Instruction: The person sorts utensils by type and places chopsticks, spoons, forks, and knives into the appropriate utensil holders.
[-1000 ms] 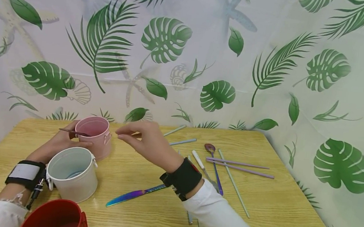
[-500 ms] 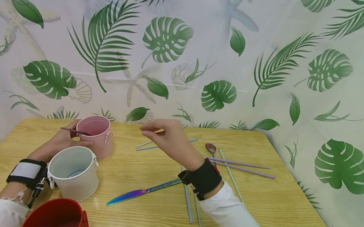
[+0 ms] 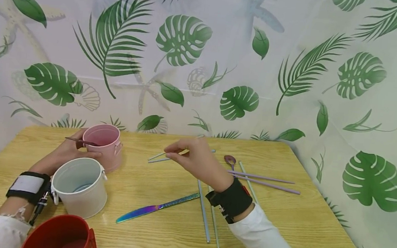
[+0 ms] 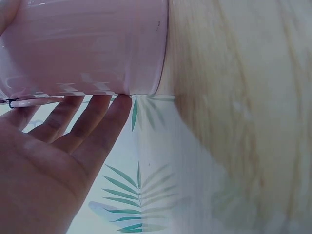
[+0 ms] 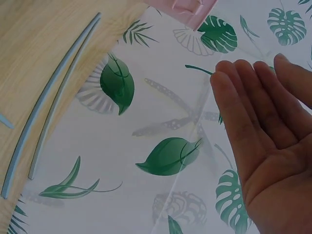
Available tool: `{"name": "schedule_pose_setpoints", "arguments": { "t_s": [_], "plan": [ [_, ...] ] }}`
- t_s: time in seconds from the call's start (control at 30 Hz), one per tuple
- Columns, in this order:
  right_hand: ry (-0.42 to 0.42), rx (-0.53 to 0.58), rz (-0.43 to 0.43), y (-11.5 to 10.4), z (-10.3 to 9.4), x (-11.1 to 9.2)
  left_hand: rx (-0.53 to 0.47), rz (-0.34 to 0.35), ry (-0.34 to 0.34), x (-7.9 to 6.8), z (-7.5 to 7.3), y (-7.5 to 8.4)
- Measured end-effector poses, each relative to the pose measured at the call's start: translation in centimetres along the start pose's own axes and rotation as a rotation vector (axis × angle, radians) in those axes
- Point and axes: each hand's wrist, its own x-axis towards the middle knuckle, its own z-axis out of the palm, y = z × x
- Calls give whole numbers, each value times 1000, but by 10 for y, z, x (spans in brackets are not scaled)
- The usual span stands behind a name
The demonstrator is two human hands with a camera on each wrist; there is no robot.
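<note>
Two hands [image 3: 64, 153] [image 3: 200, 160], three buckets [image 3: 85, 203] [image 3: 48, 231] — pink one [image 3: 110, 157] held

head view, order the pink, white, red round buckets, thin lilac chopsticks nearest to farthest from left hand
1. Pink round bucket, held by the left hand
2. White round bucket, just nearer the camera
3. Red round bucket, bottom left
4. Thin lilac chopsticks, across to the right

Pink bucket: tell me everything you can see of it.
The glossy pink round bucket, seemingly painted metal, stands upright and open-topped on the wood-grain table, behind the round white bucket, which hides some of its lower wall. A handle fitting shows on its right side. The left hand grips it from the left; a thin reddish-brown utensil crosses its rim.
</note>
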Motion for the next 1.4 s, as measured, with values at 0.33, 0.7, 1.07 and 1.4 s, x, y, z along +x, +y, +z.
{"name": "schedule_pose_setpoints", "arguments": {
  "t_s": [0.33,0.7,1.07,1.4],
  "plan": [
    [-181,-94,45,3,16,-10,11,28,3,2,-1,-1],
    [-392,-183,52,7,39,-16,24,57,29,5,-1,0],
    [-505,-272,38,7,58,-22,26,47,33,3,-1,1],
    [-521,-381,-40,8,67,-21,33,55,36,4,0,0]
  ]
}}
